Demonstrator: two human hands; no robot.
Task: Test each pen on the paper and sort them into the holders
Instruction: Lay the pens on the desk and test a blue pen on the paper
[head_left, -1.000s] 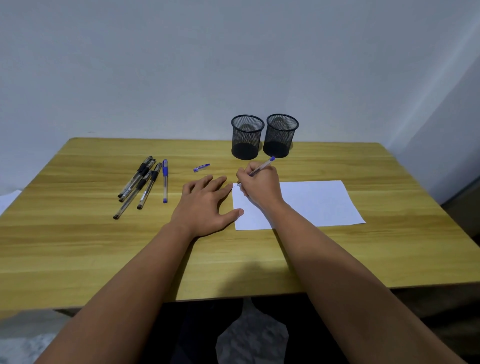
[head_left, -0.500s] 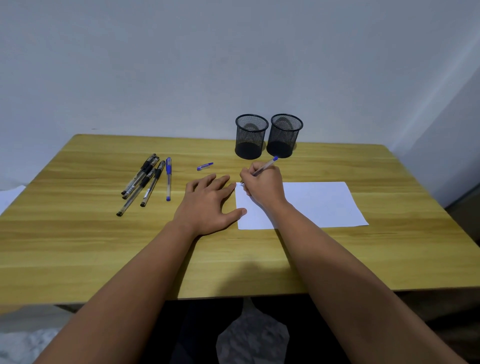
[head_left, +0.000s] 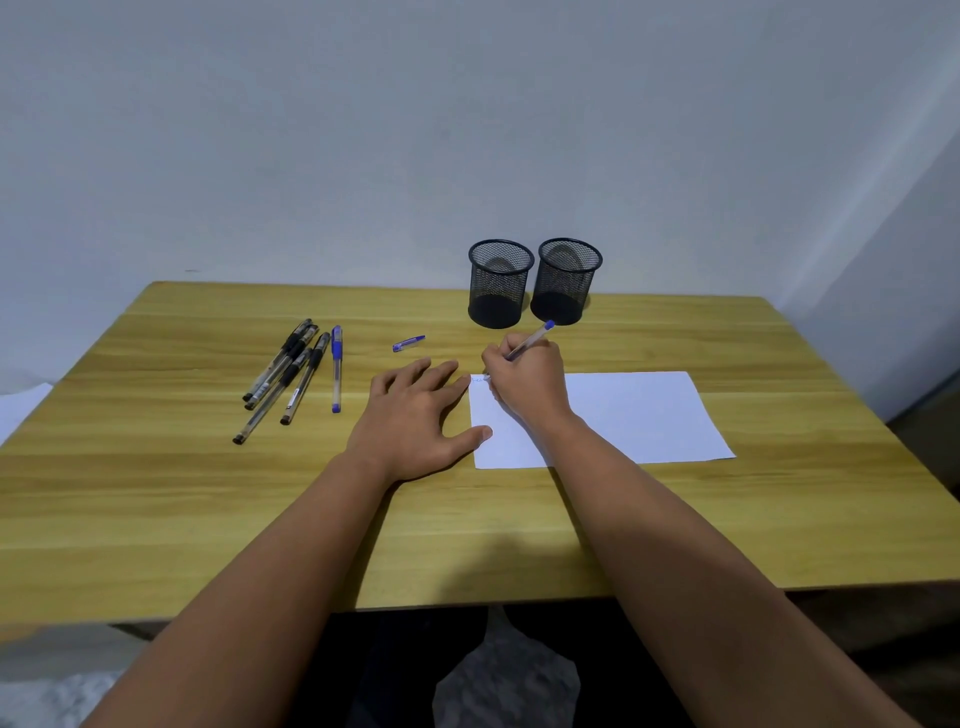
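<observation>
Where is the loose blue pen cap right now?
The pen cap lies on the table in the head view, between the pile of pens and the mesh holders, just beyond the left hand.

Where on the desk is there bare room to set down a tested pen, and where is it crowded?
Bare wood lies along the near edge of the table below both forearms, right of the paper, and left of the loose pens. It is crowded between the pen cap, left hand, right hand gripping the blue pen, and two mesh holders.
</observation>
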